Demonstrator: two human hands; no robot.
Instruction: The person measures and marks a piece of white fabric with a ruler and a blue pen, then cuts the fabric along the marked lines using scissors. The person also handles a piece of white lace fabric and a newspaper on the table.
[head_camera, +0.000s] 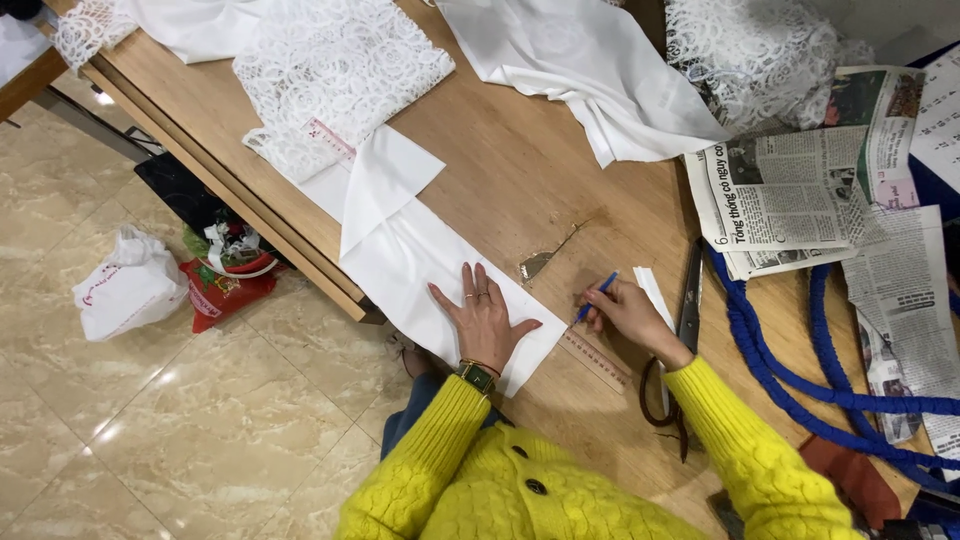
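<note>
White fabric strip (420, 265) is lying flat on the wooden bench (520, 170), its long axis running diagonally from the lace pieces (340, 70) toward the person, one corner overhanging the bench's near edge. It is looking smooth and plain, folded at its far end. The left hand (484, 318) is pressing it with fingers released and spread. The right hand (630, 312) is clenching a blue pen (596, 296), tip pointing at the strip's edge, beside a ruler (596, 360) and scissors (682, 330).

Single head cam, steep top-down over wooden table (520, 180) edge (floor (200, 420) at left), close to hands.
</note>
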